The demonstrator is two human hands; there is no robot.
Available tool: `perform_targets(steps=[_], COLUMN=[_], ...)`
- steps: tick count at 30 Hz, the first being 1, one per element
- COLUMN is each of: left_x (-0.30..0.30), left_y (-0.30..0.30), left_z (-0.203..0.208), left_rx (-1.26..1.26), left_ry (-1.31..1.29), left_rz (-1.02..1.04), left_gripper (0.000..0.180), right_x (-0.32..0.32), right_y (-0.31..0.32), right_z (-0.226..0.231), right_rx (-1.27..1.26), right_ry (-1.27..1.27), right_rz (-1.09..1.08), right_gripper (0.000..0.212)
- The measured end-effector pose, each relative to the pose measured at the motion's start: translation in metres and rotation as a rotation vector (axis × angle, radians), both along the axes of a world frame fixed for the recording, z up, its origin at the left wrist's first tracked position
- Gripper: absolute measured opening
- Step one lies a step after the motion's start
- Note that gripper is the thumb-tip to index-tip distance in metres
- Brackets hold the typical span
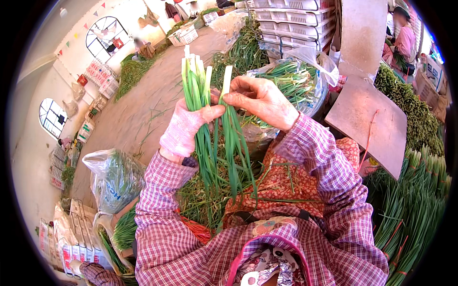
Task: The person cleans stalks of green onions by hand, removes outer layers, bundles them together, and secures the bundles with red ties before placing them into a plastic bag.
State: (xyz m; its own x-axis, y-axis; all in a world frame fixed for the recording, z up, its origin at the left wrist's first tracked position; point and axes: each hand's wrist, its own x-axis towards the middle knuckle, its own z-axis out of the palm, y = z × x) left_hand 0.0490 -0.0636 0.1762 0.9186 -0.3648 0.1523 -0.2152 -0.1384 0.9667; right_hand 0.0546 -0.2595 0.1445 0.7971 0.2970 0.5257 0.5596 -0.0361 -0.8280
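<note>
A bunch of green chives [194,88], pale stem ends up and long leaves hanging down, is gripped in my left hand [186,121], which wears a pink fingerless glove. My right hand [267,100] is bare and pinches a smaller clump of chives [231,125] between thumb and fingers, just right of the bunch. The left thumb reaches across toward this clump. Below, loose leaves and trimmings [205,195] lie by the red flowered cloth [291,183] over my lap. Some left fingers are hidden behind the stems.
Open plastic bag of chives [291,81] lies ahead, before stacked white crates [296,21]. A brown board [369,124] juts out at right, near tied chive bundles [410,205]. Another clear bag [114,181] stands left. A person in pink [404,40] sits far right.
</note>
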Motion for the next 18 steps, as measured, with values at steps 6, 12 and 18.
perform_targets(steps=[6,12,18], left_x=[0.005,0.006,0.000], left_y=[0.002,0.007,0.048], left_z=[-0.005,0.000,0.012], left_rx=[0.055,0.104,0.042], left_ry=[-0.182,-0.146,-0.017], left_rz=[0.044,-0.004,0.077], left_gripper=[0.025,0.024,0.029], right_x=[-0.004,-0.001,0.004], right_y=[0.004,0.005,-0.008], right_z=[-0.002,-0.010,-0.026], right_rx=[-0.180,-0.302,-0.425], right_ry=[-0.221,-0.492,-0.469], right_rz=[-0.229,-0.323,-0.398], right_gripper=[0.020,0.020,0.016])
